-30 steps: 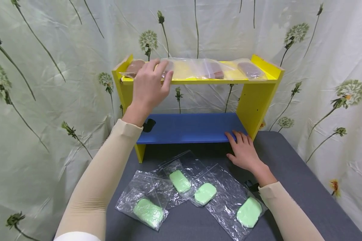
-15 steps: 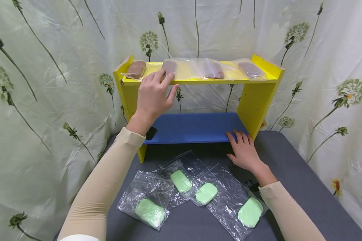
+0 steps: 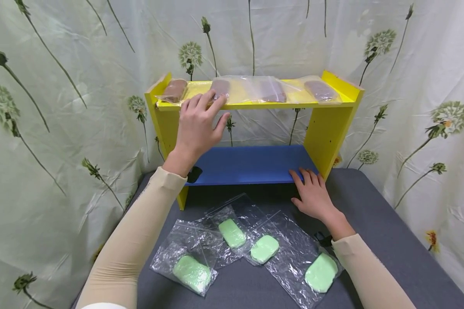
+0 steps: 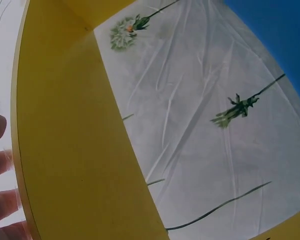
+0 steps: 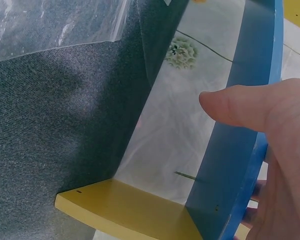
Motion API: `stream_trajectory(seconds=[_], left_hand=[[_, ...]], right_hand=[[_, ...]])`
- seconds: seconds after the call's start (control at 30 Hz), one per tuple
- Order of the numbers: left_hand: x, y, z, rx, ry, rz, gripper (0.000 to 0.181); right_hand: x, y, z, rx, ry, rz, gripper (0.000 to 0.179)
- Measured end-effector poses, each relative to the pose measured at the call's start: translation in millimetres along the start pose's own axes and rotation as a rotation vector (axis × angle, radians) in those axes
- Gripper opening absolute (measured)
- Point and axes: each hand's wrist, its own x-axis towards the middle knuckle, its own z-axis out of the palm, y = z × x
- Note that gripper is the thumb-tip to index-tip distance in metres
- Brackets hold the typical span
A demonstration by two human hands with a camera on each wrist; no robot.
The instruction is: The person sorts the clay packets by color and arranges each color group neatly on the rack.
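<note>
My left hand (image 3: 199, 121) is at the front edge of the yellow top shelf (image 3: 239, 105), its fingertips against the plastic bags there. In the left wrist view its fingers (image 4: 2, 162) show beside the yellow board's edge. On that shelf lie clear bags with brown slabs: one at the left end (image 3: 175, 90), one by my fingertips (image 3: 220, 88), another right of centre (image 3: 272, 90) and one at the right end (image 3: 322, 90). My right hand (image 3: 312, 194) rests with spread fingers on the right front edge of the blue lower shelf (image 3: 247, 165), holding nothing.
Several clear zip bags with pale green slabs lie on the dark grey table before the shelf unit, including a left one (image 3: 192, 274) and a right one (image 3: 321, 272). A flower-printed curtain (image 3: 410, 128) hangs behind and at both sides.
My left hand has drawn slightly down and toward me from the left-hand bags, baring the brown slabs there. The right hand has stayed on the blue shelf.
</note>
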Motion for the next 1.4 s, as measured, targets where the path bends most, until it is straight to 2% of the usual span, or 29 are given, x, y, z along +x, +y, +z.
stream_trajectory(seconds=[0.37,0.5,0.7,0.9,1.03,1.17,1.27,1.4], left_hand=[[-2.4,2.0,-2.9,-0.012,-0.024,0.009,0.046],[-7.2,3.3,-8.0,-0.014,0.0,0.06,0.05],[-21.6,9.3,-19.8,-0.021,0.07,0.181,0.051],[-44.1,13.3,-28.0,-0.071,0.051,0.235,0.05],[-74.4,13.7,-29.3,-0.162,-0.06,0.188,0.051],[-118.8,14.7,-25.3,-0.282,-0.255,0.105,0.052],[-150.8,13.5,-20.5,-0.321,-0.392,0.061,0.054],[-187.7,10.5,-15.7,-0.358,-0.525,-0.004,0.057]], right_hand=[[-0.3,1.1,1.0,-0.002,0.006,0.001,0.092],[-1.0,0.1,1.3,0.002,0.008,0.003,0.092],[-2.0,-0.1,3.0,-0.004,0.008,-0.004,0.092],[-1.2,1.3,3.2,0.0,0.023,-0.003,0.093],[-1.1,0.3,3.6,0.005,0.016,-0.01,0.093],[-2.1,-0.5,3.6,0.005,-0.005,-0.005,0.093],[-1.9,-0.3,2.3,0.005,-0.013,-0.001,0.092],[-1.3,1.2,0.9,-0.003,-0.016,0.003,0.093]])
